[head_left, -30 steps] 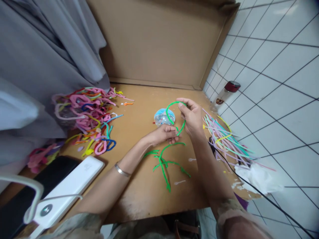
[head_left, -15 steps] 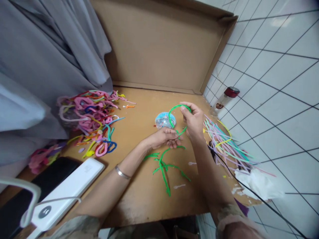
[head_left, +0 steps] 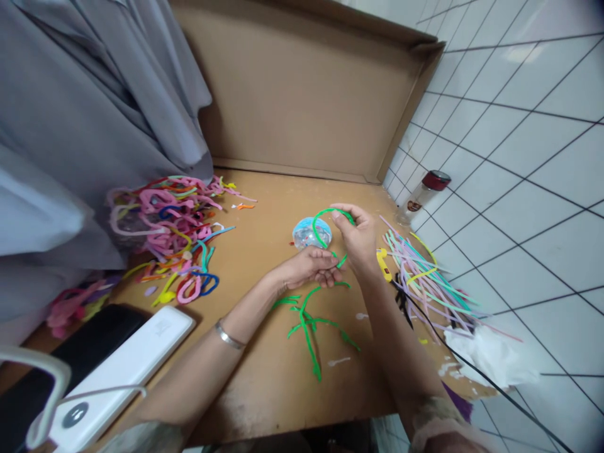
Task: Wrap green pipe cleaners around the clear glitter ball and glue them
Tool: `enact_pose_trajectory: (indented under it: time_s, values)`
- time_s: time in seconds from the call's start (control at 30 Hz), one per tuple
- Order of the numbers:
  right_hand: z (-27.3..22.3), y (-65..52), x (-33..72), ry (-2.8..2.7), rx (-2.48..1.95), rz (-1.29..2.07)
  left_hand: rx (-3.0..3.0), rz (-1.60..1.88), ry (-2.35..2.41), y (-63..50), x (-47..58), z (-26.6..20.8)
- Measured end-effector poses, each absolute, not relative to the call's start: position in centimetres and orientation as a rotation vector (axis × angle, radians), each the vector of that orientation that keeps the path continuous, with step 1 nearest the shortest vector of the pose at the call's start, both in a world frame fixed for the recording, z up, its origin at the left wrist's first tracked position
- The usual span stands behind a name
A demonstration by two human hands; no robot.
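A green pipe cleaner (head_left: 317,221) is bent into a loop between my two hands, above the table. My left hand (head_left: 314,264) pinches its lower end. The upper right of the loop is held in the closed fingers of my right hand (head_left: 357,233). Just behind the loop sits a small round clear container with a blue rim (head_left: 309,233); tiny bits inside are too small to name. Below my hands, several green pipe cleaner pieces (head_left: 309,330) lie crossed on the tabletop.
A tangled heap of coloured pipe cleaners (head_left: 174,220) lies at the left, near a white power bank (head_left: 127,371). On the right are straight pipe cleaners (head_left: 419,264), a yellow tool (head_left: 384,264) with a black cord, crumpled tissue (head_left: 486,355) and a red-lidded bottle (head_left: 427,192). Cardboard (head_left: 306,88) stands behind.
The green loop has tilted and become smaller, with my right hand slightly lower and further left. My left hand keeps its pinch. The whole view has shifted slightly.
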State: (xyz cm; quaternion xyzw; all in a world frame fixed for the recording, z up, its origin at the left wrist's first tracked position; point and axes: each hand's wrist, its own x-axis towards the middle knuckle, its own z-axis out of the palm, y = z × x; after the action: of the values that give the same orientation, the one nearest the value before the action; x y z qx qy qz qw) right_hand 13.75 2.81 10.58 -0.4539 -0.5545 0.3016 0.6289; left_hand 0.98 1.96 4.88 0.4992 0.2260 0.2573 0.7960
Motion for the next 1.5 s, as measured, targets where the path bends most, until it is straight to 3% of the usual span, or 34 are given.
enact_pose_trajectory:
  time_s: [0.47, 0.8, 1.03, 1.23, 1.5]
  values:
    - [10.6, 2.6, 13.6, -1.217, -1.043, 0.744, 1.209, 0.590, 0.579, 1.7, 1.2, 5.5]
    - [11.5, 2.6, 14.9, -1.202, -0.998, 0.758, 1.877, 0.851, 1.085, 3.6, -2.9, 7.8]
    - [11.3, 2.8, 15.2, -1.252, -1.004, 0.820, 1.806, 0.889, 1.028, 4.2, -4.3, 7.9]
    - [10.9, 4.0, 16.5, -0.966, -0.897, 0.851, 1.733, 0.916, 0.849, 4.8, -5.1, 7.7]
    - [11.6, 3.9, 16.9, -0.914, -0.683, 1.264, 1.567, 1.214, 0.788, 5.4, -5.1, 7.4]
